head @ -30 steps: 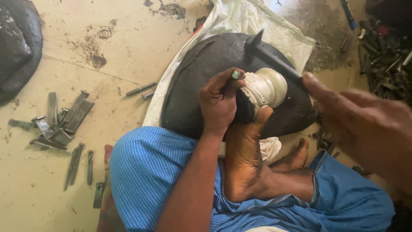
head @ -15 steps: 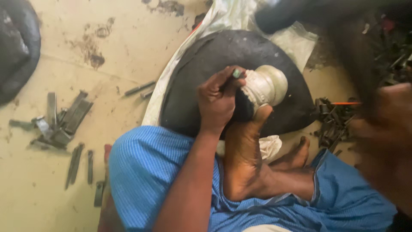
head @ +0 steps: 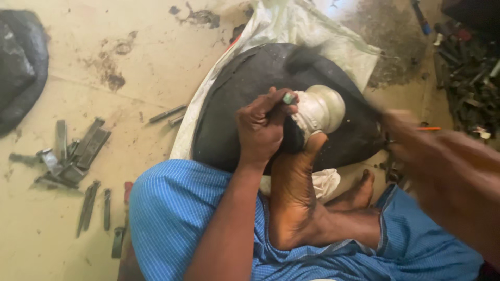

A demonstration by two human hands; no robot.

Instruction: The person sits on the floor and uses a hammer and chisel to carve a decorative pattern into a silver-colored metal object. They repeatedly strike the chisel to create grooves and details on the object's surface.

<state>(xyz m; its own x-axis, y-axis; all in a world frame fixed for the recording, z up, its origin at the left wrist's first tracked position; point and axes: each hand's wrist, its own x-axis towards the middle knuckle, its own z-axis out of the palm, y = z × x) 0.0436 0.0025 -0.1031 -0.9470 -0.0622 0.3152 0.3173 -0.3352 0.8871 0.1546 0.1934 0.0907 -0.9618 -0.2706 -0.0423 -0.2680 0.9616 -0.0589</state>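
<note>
Left hand curled tight around a slim punch with a green tip — tip pressed against the pale metal pot. Pot lying on its side on the dark rounded cushion, braced from below by a bare foot, toes touching its neck. White sack spread under the cushion on the floor. Right hand blurred at the right edge, just beside the cushion — grip impossible to tell, dark streak above the pot too smeared to name. Blue checked cloth over the knees. Loose chisels scattered on the floor, well apart to the left.
</note>
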